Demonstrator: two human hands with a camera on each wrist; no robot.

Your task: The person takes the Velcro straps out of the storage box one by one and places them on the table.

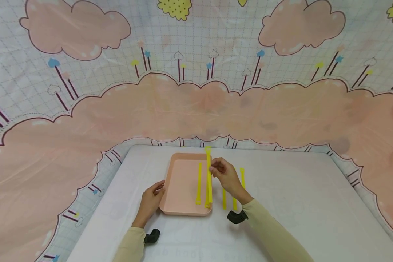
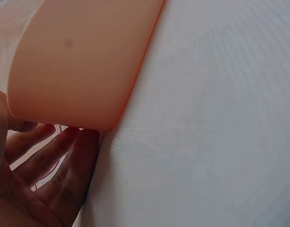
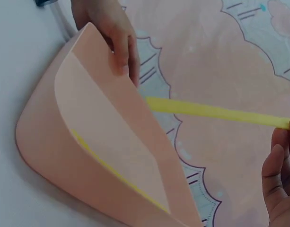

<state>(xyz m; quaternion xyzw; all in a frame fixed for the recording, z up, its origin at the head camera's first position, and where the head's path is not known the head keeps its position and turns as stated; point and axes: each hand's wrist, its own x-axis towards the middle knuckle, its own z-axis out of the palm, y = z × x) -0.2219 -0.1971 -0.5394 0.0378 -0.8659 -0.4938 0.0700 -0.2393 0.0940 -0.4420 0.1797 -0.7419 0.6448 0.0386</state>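
A shallow pink tray (image 1: 181, 185) lies on the table, its left rim held by my left hand (image 1: 150, 202). The left wrist view shows those fingers (image 2: 71, 170) against the tray's outer wall; their tips are partly hidden. My right hand (image 1: 227, 178) pinches a flat yellow strap (image 1: 208, 158) with a wider end, above the tray's right rim. In the right wrist view, the held strap (image 3: 215, 112) stretches out from the fingertips. Inside the tray lies another yellow strap (image 1: 199, 182), and one more (image 1: 207, 198) shows partly behind the held one.
Right of the tray, several yellow straps (image 1: 224, 200) lie on the white table (image 1: 298, 203), partly covered by my right hand and wrist. A patterned pink and white cloth (image 1: 190, 109) hangs behind the table. A black wrist device (image 1: 237, 217) sits on each wrist.
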